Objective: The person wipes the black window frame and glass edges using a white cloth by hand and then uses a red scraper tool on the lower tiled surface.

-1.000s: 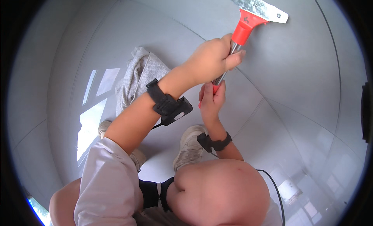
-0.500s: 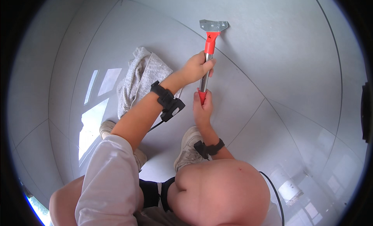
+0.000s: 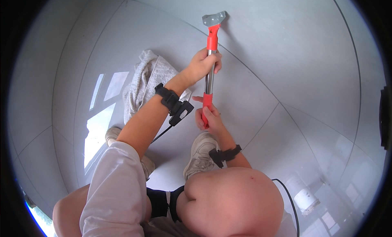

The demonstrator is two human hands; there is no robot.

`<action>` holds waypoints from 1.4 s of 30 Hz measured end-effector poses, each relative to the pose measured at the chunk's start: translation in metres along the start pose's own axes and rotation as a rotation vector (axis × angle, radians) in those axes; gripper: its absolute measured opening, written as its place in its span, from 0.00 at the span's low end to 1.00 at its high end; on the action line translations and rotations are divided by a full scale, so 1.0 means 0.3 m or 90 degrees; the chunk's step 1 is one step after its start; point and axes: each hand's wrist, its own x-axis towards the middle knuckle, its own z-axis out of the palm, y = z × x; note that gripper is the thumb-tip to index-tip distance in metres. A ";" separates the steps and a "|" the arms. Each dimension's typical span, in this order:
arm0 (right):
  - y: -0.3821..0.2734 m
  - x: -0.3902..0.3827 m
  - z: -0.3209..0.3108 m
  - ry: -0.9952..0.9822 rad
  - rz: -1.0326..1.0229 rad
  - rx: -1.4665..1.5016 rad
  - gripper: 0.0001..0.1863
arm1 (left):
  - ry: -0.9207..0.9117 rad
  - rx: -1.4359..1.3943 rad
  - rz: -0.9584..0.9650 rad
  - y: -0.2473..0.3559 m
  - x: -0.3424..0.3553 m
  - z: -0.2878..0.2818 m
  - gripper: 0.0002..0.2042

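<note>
A long-handled scraper point(image 3: 209, 80) has a grey metal blade head, a red collar, a bare metal shaft and a red grip. Its blade head point(image 3: 214, 19) is at the pale tiled surface ahead, with a shadow beside it; whether the edge touches cannot be told. My left hand point(image 3: 204, 65) is wrapped round the shaft just below the collar. Lower down, my right hand point(image 3: 210, 116) grips the red handle, thumb on top and index finger stretched out to the left. A crumpled grey cloth point(image 3: 149, 82) lies on the tiles left of my left hand.
Large grey glossy tiles point(image 3: 253, 127) with dark joints surround me, reflecting bright windows on the left. My shoes point(image 3: 200, 155) and bent bare knee point(image 3: 241, 200) are close below the hands. Black straps with small devices point(image 3: 179, 108) sit on both wrists, and a black cable point(image 3: 292, 200) hangs right of the knee.
The scraper has moved up and slightly left, and its head has tilted. My left hand went with it. My right hand now sits lower on the grip, showing more of it, with its index finger extended.
</note>
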 end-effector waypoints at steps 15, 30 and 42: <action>0.031 0.053 0.022 0.196 -0.029 -0.140 0.11 | 0.109 0.017 0.007 0.017 0.000 -0.010 0.13; -0.007 0.053 0.029 0.238 -0.036 -0.201 0.08 | 0.118 0.051 0.030 0.036 0.002 -0.006 0.17; -0.036 0.075 0.049 0.248 -0.049 -0.230 0.07 | 0.097 0.064 0.039 0.074 0.008 -0.053 0.18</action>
